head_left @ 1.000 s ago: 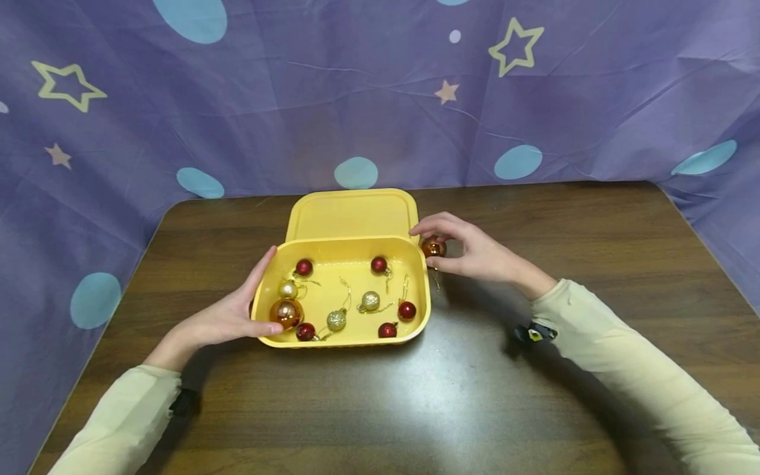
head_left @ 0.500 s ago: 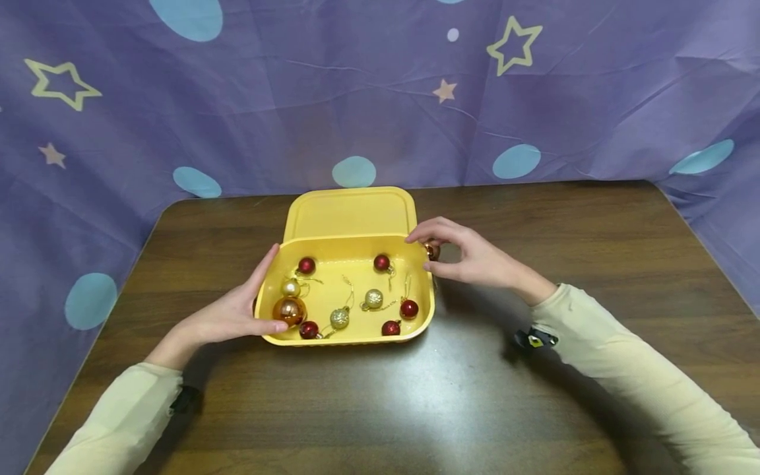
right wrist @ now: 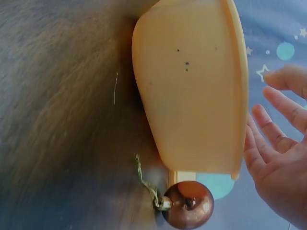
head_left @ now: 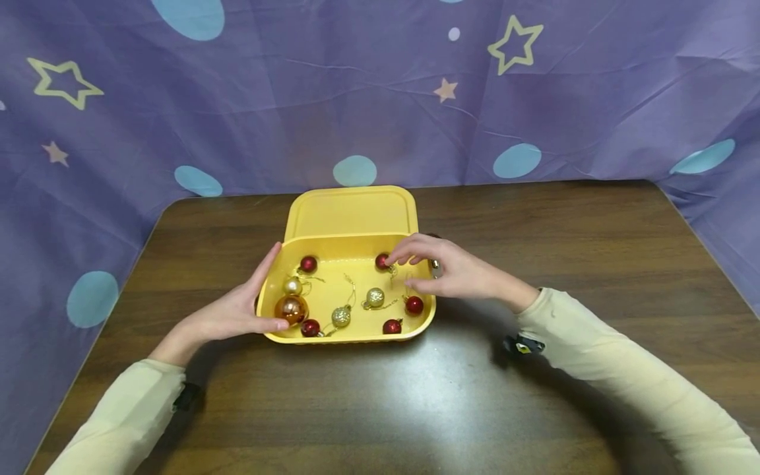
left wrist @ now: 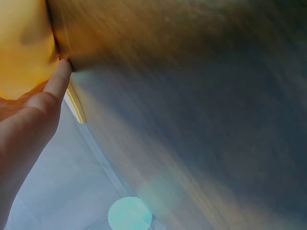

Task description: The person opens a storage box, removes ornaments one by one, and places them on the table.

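A yellow plastic box (head_left: 323,251) with several small red and gold Christmas baubles inside sits on the table. My left hand (head_left: 228,316) holds its left end, thumb over the rim close to a large orange bauble (head_left: 291,309); in the left wrist view a finger (left wrist: 58,79) lies along the outer wall. Over the box's right end reaches my right hand (head_left: 457,269), fingers slightly bent and holding nothing. Its fingertips overlap a red bauble (head_left: 382,262) in the head view. A copper bauble (right wrist: 188,205) with a gold string lies outside the right wall, mostly hidden behind the right hand from the head.
The yellow lid (head_left: 351,212) lies directly behind the box. Dark wood tabletop (head_left: 332,409) extends around both, and a purple curtain (head_left: 380,99) with stars and blue ovals hangs behind the table's back edge.
My right hand has come away from around the copper bauble and moved left over the box's right end. The bauble remains outside the box. My left hand keeps its hold.
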Demonstrator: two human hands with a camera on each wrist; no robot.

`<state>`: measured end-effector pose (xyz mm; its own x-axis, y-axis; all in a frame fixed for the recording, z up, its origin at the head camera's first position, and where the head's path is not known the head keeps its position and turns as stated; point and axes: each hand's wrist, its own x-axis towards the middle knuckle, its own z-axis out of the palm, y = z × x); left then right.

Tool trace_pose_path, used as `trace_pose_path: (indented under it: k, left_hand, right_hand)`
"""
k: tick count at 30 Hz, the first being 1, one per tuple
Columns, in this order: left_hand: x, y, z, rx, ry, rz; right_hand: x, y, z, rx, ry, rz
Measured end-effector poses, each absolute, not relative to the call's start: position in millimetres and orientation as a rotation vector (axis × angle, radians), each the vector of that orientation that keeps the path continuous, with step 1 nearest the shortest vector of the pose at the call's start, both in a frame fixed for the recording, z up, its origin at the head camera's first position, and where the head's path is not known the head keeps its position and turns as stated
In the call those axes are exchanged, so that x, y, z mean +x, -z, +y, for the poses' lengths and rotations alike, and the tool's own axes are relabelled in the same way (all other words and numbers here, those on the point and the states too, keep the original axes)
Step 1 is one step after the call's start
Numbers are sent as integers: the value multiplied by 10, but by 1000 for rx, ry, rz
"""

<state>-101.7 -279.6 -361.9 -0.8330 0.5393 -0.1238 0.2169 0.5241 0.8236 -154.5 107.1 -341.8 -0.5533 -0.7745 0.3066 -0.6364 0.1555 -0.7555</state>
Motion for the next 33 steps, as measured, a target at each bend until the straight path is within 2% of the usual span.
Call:
trace_pose_path:
  k: [12,33]
  left_hand:
    - [-1068,3657,-2845,781,-1244,2367]
    - [-1043,3634,-2810,652,-1241,2359]
  right_hand:
    - [-1562,3470,789,-1398,1326,2192]
    - [-1612,3488,490,-1320,924,2207]
